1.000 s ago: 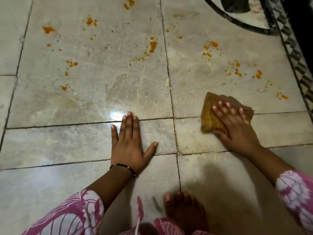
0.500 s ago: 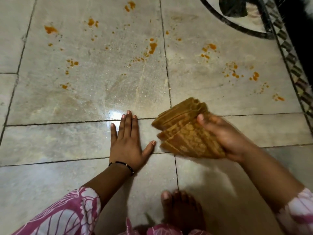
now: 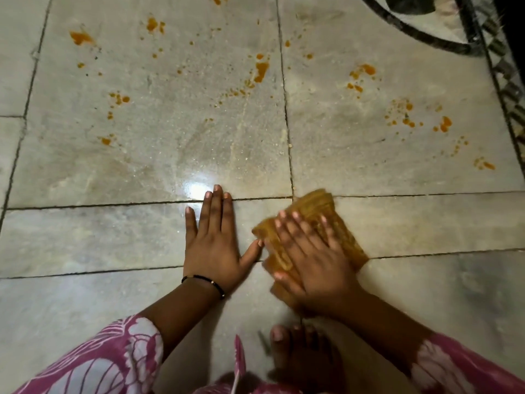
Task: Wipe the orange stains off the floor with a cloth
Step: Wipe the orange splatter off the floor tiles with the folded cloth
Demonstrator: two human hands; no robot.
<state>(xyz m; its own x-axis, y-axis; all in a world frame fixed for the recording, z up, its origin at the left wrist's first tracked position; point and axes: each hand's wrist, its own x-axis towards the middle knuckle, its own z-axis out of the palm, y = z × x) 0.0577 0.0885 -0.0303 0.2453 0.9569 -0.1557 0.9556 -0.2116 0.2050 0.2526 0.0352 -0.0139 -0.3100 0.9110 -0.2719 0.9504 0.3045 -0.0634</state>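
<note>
My right hand (image 3: 308,255) lies flat with straight fingers on a folded orange-brown cloth (image 3: 318,207), pressing it onto the pale marble floor (image 3: 170,155) just right of centre. My left hand (image 3: 214,240) rests flat on the floor beside it, fingers straight, its thumb tip next to the cloth's left edge. Orange stains are scattered over the far tiles: one streak (image 3: 260,71) in the middle, a cluster (image 3: 362,73) to its right, more (image 3: 443,125) at far right, and spots (image 3: 82,38) at far left.
My bare foot (image 3: 301,354) stands on the floor below my right hand. A dark curved inlay (image 3: 412,35) and a patterned border (image 3: 508,89) run along the top right edge. Pink patterned sleeves frame the bottom.
The cloth was lifted off the floor at right, swung left in my right hand, and now lies pressed flat next to my left hand. My left hand has stayed put.
</note>
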